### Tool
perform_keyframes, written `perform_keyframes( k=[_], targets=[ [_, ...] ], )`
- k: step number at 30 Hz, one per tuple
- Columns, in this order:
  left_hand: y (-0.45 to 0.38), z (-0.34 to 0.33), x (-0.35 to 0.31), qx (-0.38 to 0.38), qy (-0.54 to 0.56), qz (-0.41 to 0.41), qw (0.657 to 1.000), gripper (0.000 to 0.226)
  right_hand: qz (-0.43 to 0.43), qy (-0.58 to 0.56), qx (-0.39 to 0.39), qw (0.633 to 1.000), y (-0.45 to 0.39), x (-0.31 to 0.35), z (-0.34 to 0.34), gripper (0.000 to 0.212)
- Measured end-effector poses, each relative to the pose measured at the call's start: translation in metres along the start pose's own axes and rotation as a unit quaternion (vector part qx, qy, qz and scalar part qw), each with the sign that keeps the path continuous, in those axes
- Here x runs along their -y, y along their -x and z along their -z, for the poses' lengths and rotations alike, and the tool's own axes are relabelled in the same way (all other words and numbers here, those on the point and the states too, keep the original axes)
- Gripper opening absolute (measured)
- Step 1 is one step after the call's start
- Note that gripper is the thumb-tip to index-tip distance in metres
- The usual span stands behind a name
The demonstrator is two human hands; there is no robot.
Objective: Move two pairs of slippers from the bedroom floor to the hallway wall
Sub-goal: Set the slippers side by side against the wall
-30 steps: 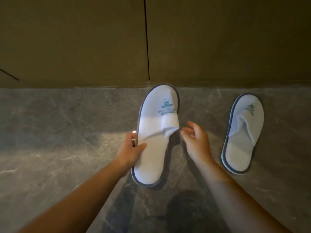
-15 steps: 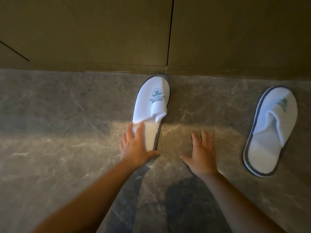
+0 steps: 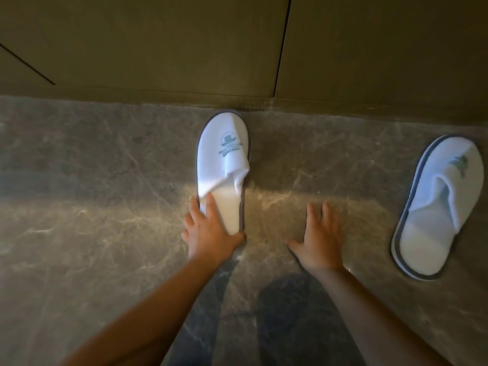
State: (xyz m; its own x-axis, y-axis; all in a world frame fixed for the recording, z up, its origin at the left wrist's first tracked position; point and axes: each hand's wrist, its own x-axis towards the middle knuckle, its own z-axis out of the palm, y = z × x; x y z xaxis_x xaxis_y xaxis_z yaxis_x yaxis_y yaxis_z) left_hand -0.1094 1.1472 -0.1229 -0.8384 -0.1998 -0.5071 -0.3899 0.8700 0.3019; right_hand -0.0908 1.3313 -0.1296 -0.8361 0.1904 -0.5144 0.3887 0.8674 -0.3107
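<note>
the tilted slipper [image 3: 435, 207] at right frame lies nearer the right hand [image 3: 320, 239], whose grip is spread and empty; the left hand [image 3: 208, 231] lies flat on the centre slipper [image 3: 224, 165].

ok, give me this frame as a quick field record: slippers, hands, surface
slipper_left: white slipper, flat on floor, toe at wall base
slipper_right: second slipper, flat, tilted, apart from the first
left_hand: left hand open, fingers resting on the first slipper's heel end
right_hand: right hand open, empty, spread over bare floor between the slippers
surface: grey marble floor
backdrop: olive panelled wall
</note>
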Motion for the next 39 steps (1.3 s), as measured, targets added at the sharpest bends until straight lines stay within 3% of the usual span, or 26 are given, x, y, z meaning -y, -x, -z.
perform_keyframes(
  k=[9, 13, 16, 20, 24, 28, 34, 39],
  targets=[
    [-0.009, 0.006, 0.001, 0.001, -0.022, -0.015, 1.000, 0.102, 0.006, 0.000, 0.000, 1.000, 0.000, 0.000, 0.000, 0.089],
    [-0.007, 0.009, 0.003, 0.003, -0.066, -0.053, 0.996, 0.105, 0.018, -0.073, 0.003, 0.997, 0.002, -0.004, 0.007, 0.080],
    [-0.003, 0.011, 0.000, -0.003, -0.095, -0.124, 0.988, 0.095, 0.009, -0.143, -0.085, 0.986, 0.012, -0.019, 0.017, 0.073],
    [0.003, 0.005, -0.008, 0.023, -0.116, -0.181, 0.976, 0.084, -0.103, -0.079, -0.205, 0.970, 0.025, -0.059, 0.030, 0.078],
    [0.007, -0.002, -0.015, 0.026, -0.132, -0.170, 0.976, 0.079, -0.228, -0.077, -0.221, 0.945, 0.027, -0.096, 0.039, 0.089],
    [0.008, -0.003, -0.018, 0.025, -0.147, -0.164, 0.975, 0.079, -0.270, -0.144, -0.237, 0.922, 0.019, -0.113, 0.042, 0.089],
    [0.008, 0.004, -0.021, 0.039, -0.160, -0.166, 0.972, 0.080, -0.249, -0.187, -0.259, 0.914, 0.013, -0.122, 0.050, 0.087],
    [0.005, 0.013, -0.018, 0.045, -0.145, -0.178, 0.972, 0.081, -0.161, -0.228, -0.239, 0.930, 0.028, -0.090, 0.030, 0.095]
  ],
)
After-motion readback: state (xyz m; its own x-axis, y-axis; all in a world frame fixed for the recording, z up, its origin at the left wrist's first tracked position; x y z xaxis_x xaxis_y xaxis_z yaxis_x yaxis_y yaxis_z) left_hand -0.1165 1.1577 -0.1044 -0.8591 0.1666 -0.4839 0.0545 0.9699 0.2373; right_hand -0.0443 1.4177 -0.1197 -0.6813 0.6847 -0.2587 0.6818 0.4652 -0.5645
